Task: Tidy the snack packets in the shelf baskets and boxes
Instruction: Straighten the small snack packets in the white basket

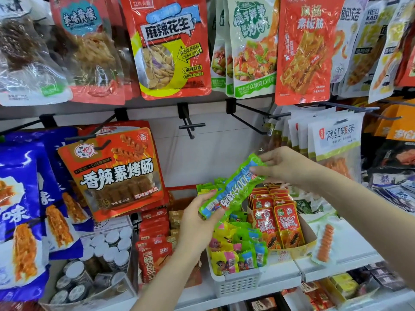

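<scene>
A long green-and-blue snack packet (233,187) is held tilted above the shelf. My left hand (197,223) grips its lower left end and my right hand (283,167) pinches its upper right end. Directly below stands a white slotted basket (238,283) filled with several small green, yellow and pink packets (238,250). To its right, a yellow cardboard box (310,232) holds upright red papaya packets (278,218). Left of the basket, red packets (152,248) stand in a row.
Large snack bags hang on black pegs above, among them an orange sausage bag (116,173) and blue bags (24,212) at the left. An empty peg (190,126) juts out above my hands. A clear bin of small jars (101,265) sits lower left. A loose sausage packet (325,243) lies on the white shelf.
</scene>
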